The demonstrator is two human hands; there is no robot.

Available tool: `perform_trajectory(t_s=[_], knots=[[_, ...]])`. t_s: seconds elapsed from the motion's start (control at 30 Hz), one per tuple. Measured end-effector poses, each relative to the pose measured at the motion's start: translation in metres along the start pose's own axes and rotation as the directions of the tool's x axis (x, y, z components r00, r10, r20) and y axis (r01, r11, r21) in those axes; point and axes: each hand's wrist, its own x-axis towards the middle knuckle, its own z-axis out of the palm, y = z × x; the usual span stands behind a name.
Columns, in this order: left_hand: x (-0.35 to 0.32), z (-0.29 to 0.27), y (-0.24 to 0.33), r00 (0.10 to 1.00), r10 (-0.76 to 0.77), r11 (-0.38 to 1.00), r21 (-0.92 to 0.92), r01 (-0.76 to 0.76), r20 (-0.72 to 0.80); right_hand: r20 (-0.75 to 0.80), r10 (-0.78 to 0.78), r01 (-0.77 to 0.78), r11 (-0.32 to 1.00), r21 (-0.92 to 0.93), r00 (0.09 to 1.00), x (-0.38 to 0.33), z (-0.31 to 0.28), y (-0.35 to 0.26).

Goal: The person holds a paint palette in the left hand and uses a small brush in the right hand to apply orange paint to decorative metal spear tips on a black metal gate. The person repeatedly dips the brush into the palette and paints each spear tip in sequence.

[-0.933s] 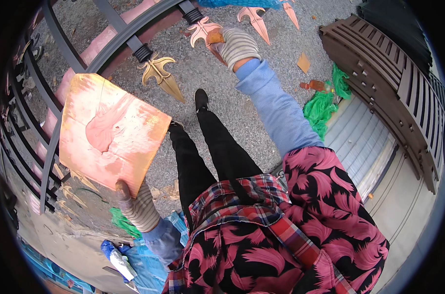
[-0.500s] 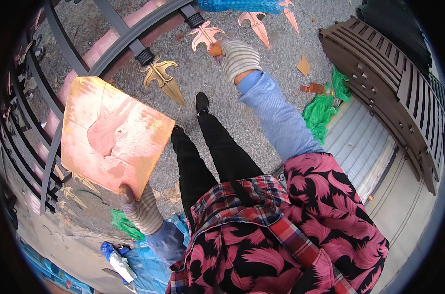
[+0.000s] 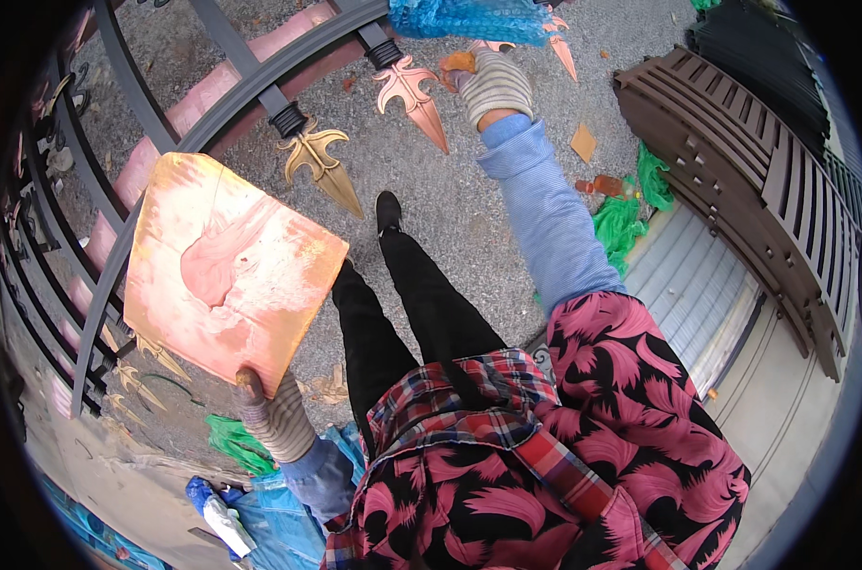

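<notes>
My left hand (image 3: 274, 408), in a striped knit glove, grips the lower edge of a square board (image 3: 303, 275) smeared with wet pink paint. At the top, my right hand (image 3: 500, 87) wears a similar glove and pinches a small orange sponge-like piece (image 3: 456, 63). It is beside a spear-shaped fence finial (image 3: 491, 45), mostly hidden behind the hand and a blue wrap. To its left, a pink-copper finial (image 3: 416, 103) points toward me, then a gold one (image 3: 322, 173). Another pink finial (image 3: 561, 52) lies to the right.
A dark metal fence (image 3: 227, 100) with pink-wrapped rails stands at left. Blue bubble wrap (image 3: 478, 17) covers part of it. Brown fence panels (image 3: 735, 180) are stacked at right, near green plastic (image 3: 621, 223) and a bottle (image 3: 606, 186). Blue sheeting (image 3: 284, 518) lies lower left.
My right hand has moved right, from the pink-copper finial, now fully visible, to the one beside it. The board stays in my left hand, shifted slightly right and down.
</notes>
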Motion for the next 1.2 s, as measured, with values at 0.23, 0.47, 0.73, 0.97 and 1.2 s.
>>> perform_trajectory(t_s=[0.23, 0.47, 0.73, 0.97, 1.2], knots=[[0.003, -0.003, 0.002, 1.0, -0.019, 1.0, 0.003, 0.019, -0.003, 0.084, 0.122, -0.14, 0.955, 0.26, 0.989, 0.004, 0.011, -0.027], [0.007, 0.0, 0.0, 1.0, -0.018, 0.999, 0.033, 0.018, -0.002, 0.225, -0.122, 0.163, 0.971, -0.174, 0.967, -0.017, 0.029, -0.071], [0.008, -0.006, 0.005, 1.0, -0.002, 1.0, 0.019, 0.002, -0.012, 0.167, -0.159, 0.13, 0.976, 0.174, 0.973, -0.025, 0.016, -0.004], [0.014, 0.007, 0.007, 0.997, -0.061, 0.998, 0.024, 0.06, 0.04, 0.081, -0.214, 0.225, 0.957, -0.181, 0.974, -0.04, 0.014, -0.011], [0.007, -0.012, 0.012, 0.999, -0.007, 0.998, 0.061, 0.01, -0.041, 0.161, -0.204, 0.201, 0.979, 0.038, 0.966, -0.076, -0.013, -0.01]])
